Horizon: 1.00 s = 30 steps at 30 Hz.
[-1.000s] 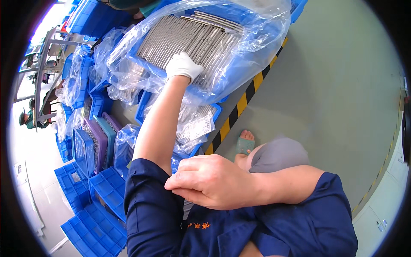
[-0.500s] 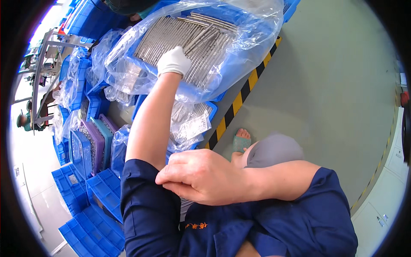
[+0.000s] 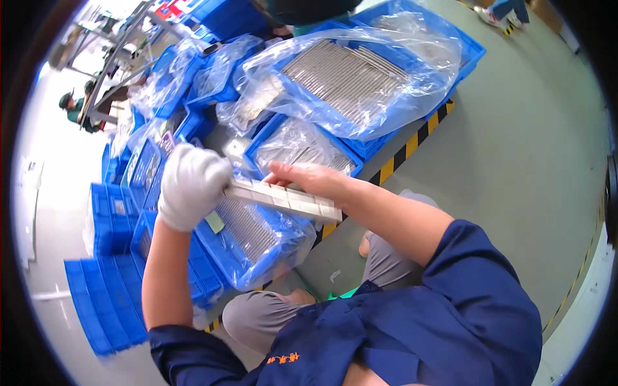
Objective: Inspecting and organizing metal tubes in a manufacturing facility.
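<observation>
1. Workshop floor (image 3: 58, 283), pale and brightly lit, at far left; a distant co-worker (image 3: 77, 106) in a dark cap and green top appears beside a metal frame (image 3: 112, 64).
2. Blue crates (image 3: 106, 296), ribbed, at lower left, apart from the bundle in hand.
3. Left hand (image 3: 193, 183), in a white glove. Its grip is clenched on the left end of the bundle. One second ago this hand lay on the rods of the upper tray; it is now well apart from them.
4. Lower tray (image 3: 238, 280), blue and partly wrapped in clear plastic, beneath the hands; grey rods (image 3: 248, 228) lie in rows inside it.
5. Bundle of pale bars (image 3: 283, 198), held aloft between the hands and sloping down to the right. Judged from the change, handling has passed from the upper tray to a bundle held in the air.
6. Right hand (image 3: 309, 180), bare, at the bundle's far side. Whether its grip bears on the bars or merely steadies them cannot be told.
7. Upper tray (image 3: 418, 64), blue, under loose plastic, with closely ranked rods (image 3: 341, 77). Black-and-yellow tape (image 3: 402, 157) borders the grey-green floor (image 3: 515, 128) at right.
</observation>
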### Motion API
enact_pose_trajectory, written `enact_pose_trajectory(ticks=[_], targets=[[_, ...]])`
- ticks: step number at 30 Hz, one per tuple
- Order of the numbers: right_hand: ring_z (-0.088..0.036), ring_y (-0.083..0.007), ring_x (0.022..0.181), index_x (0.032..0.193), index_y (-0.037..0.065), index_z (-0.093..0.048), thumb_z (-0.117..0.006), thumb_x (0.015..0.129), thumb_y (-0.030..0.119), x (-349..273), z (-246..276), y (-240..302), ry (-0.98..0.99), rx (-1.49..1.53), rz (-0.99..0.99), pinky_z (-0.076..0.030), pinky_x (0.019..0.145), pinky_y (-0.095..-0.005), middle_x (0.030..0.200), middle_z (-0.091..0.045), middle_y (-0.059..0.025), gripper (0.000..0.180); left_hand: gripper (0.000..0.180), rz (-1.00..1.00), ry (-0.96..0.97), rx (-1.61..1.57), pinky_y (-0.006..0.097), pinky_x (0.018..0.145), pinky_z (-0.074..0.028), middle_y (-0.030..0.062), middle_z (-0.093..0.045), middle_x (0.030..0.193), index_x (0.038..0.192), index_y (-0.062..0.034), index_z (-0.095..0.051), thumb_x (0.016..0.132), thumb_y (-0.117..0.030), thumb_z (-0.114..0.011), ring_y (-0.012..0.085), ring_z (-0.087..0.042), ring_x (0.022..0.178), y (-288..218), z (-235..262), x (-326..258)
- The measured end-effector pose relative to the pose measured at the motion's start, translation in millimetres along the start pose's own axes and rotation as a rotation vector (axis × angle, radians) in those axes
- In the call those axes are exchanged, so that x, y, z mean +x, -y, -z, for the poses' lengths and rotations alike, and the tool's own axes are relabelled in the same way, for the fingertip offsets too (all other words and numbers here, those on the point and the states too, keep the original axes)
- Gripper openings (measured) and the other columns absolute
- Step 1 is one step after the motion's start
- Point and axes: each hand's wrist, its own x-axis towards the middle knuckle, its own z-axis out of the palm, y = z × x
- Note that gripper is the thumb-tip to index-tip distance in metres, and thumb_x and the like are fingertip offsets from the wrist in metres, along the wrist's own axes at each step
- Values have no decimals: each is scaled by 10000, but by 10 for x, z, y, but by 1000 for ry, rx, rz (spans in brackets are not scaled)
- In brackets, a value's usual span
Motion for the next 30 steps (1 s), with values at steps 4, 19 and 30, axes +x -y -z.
enact_pose_trajectory(ticks=[4, 19, 30], targets=[[-396, -54, 572, 922, 97, -562, -527, 772, 521, -24, -614, -480, 524, -241, -267, -340, 499, -209, 676, -433, 36, 451, 73, -144, 202, 16, 286, 570, -354, -25, -415, 586, 626, -167, -474, 613, -208, -533, 146, -470, 562, -546, 335, -625], [-482, -74, 565, 702, 64, -507, -568, 809, 214, -485, -1008, -2090, 283, -49, -463, -402, 511, -206, 631, -513, -9, 194, 504, 1015, -496, -1809, 330, 890, -369, 120, -492, 1139, 1110, 34, -472, 778, -336, -555, 217, -468, 1048, -1545, -95, -1906], [-439, -72, 521, 722, 93, -527, -574, 803, 325, -451, -1013, -2228, 158, -5, -584, -361, 460, -218, 619, -479, 26, 250, 342, 967, -475, -2323, 329, 839, -418, 103, -547, 1051, 1135, -13, -466, 859, -212, -439, 185, -541, 911, -2128, -706, -1953]])
